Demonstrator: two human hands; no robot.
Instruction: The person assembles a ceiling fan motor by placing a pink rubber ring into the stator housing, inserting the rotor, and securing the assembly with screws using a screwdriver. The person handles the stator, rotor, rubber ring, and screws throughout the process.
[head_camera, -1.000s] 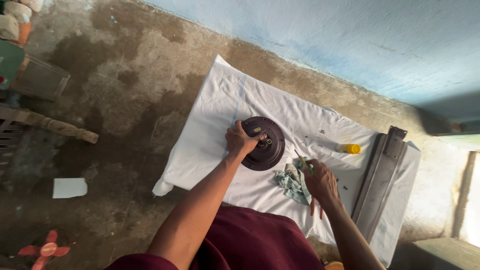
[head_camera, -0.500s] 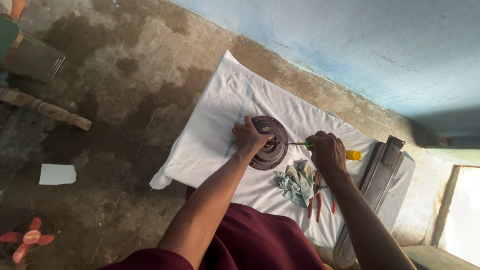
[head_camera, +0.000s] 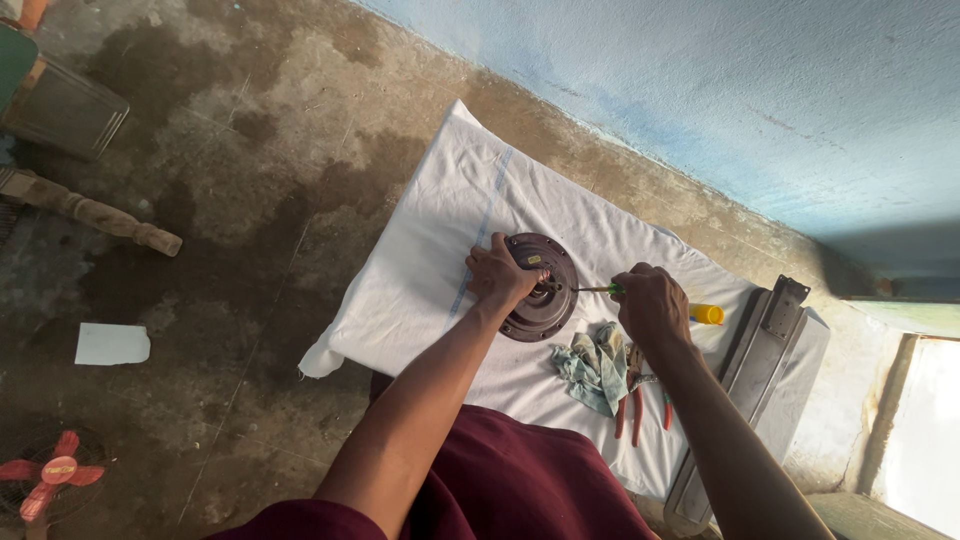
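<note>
Gripping the screwdriver (head_camera: 640, 290) now picked up mid-frame, my right hand (head_camera: 652, 303) drives it into the motor housing (head_camera: 545, 300) my left hand (head_camera: 503, 277) clamps.

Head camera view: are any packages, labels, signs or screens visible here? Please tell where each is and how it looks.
Label: small yellowish sticker on the dark round motor housing, beside the left hand; too small to tell more.
Paper: blank-looking white sheet on the concrete floor at the left, roughly rectangular.
No packages, signs or screens are visible.
</note>
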